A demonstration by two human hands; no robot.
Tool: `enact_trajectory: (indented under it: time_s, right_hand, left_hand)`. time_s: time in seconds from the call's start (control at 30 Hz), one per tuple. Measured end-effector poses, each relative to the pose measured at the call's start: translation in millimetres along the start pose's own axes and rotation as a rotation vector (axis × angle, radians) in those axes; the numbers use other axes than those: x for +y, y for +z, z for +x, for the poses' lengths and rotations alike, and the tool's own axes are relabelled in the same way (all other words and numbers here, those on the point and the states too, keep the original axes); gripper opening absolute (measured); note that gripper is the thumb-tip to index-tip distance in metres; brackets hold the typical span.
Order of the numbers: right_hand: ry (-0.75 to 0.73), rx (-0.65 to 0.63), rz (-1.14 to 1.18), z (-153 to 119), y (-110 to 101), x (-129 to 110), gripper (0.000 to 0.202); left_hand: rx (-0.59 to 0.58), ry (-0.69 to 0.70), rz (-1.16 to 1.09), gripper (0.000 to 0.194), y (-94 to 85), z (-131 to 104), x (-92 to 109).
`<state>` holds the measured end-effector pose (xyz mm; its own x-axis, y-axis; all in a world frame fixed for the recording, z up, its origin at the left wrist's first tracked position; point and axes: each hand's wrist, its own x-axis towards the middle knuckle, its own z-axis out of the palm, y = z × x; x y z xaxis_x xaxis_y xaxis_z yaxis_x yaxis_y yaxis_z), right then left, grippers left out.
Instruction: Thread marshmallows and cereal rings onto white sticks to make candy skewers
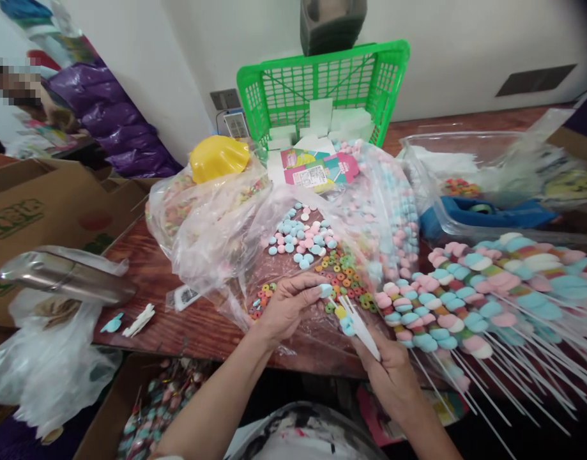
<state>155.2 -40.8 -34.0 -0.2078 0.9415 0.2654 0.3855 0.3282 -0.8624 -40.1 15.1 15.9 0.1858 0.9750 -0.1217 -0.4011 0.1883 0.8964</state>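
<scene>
My left hand (293, 306) pinches a light blue candy (326, 291) at the tips of several white sticks (365, 335). The lower ends of these sticks are closed in my right hand (386, 361). Yellow and blue candies (345, 321) sit on the sticks near their tips. Just beyond my hands, loose pink and blue candies (303, 236) lie on clear plastic, with small coloured rings (343, 275) beside them. To the right of my right hand lie many finished-looking candy skewers (465, 294), their white sticks pointing toward the lower right.
A green basket (317, 80) stands at the back, with a yellow bowl-like piece (219, 158) left of it. A clear tub (465, 223) is at the right. A metal flask (68, 276) lies at the left, near cardboard boxes (48, 211). Part of a person (48, 105) shows far left.
</scene>
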Motion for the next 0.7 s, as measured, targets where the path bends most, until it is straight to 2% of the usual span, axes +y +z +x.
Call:
enact_trajectory:
  time_s: [0.1,0.17,0.37,0.43,0.57,0.7]
  right_hand:
    - [0.024,-0.018,0.006,0.3,-0.3,-1.2,0.033]
    - [0.058,-0.010,-0.001,1.3,-1.0,-3.4,0.030]
    - [0.233,0.072,0.081,-1.5,-2.1,-9.1,0.029]
    - [0.309,0.106,0.183,-6.7,-0.7,-7.0,0.029]
    - [0.390,0.227,0.278,-17.3,5.3,2.1,0.026]
    - [0.310,0.309,0.195,-17.4,11.9,6.3,0.026]
  left_hand:
    - [0.000,0.065,0.056,0.019,3.3,-1.4,-3.3]
    - [-0.019,0.165,0.166,0.017,4.8,-1.7,-4.9]
    - [-0.077,0.641,0.679,0.023,-1.1,-0.7,-8.9]
    - [-0.096,0.729,0.778,0.024,-2.3,-1.5,-11.6]
    - [-0.001,0.674,0.729,0.020,5.8,-4.2,-23.6]
    - [0.184,0.463,0.495,0.020,27.9,-8.5,-44.2]
